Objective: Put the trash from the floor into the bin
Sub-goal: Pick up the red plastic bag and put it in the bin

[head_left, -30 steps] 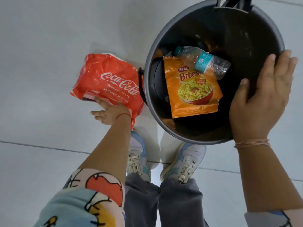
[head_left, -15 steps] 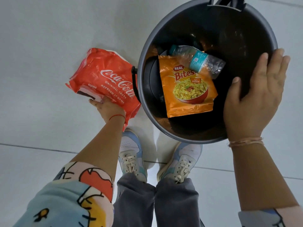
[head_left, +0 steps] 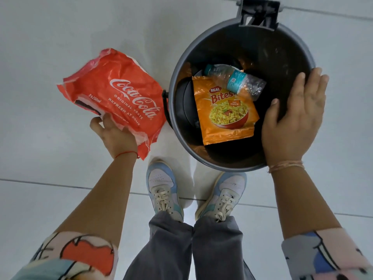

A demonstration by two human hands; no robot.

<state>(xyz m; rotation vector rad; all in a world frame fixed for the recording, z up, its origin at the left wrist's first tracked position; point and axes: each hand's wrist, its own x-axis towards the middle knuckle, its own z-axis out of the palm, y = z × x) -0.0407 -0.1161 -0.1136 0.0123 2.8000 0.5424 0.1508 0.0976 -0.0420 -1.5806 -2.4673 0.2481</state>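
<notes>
A: While the left hand (head_left: 115, 136) grips the red wrapper (head_left: 119, 98) beside the bin (head_left: 175, 81), which step is this?

B: Carrying it over. Next, I think, it must clear the rim. The right hand (head_left: 294, 120) rests flat and spread there. Earlier the wrapper was lower.

Bin (head_left: 232, 168) mouth is left open from 9 to 12 o'clock. The 3 o'clock rim is covered by the right hand (head_left: 292, 122). Bin floor is taken up by an orange snack packet (head_left: 224, 112) and a plastic bottle (head_left: 238, 81) at 12. Hinge bracket (head_left: 258, 15) is fixed at 12. Bare floor (head_left: 50, 148) is left at 9.
</notes>
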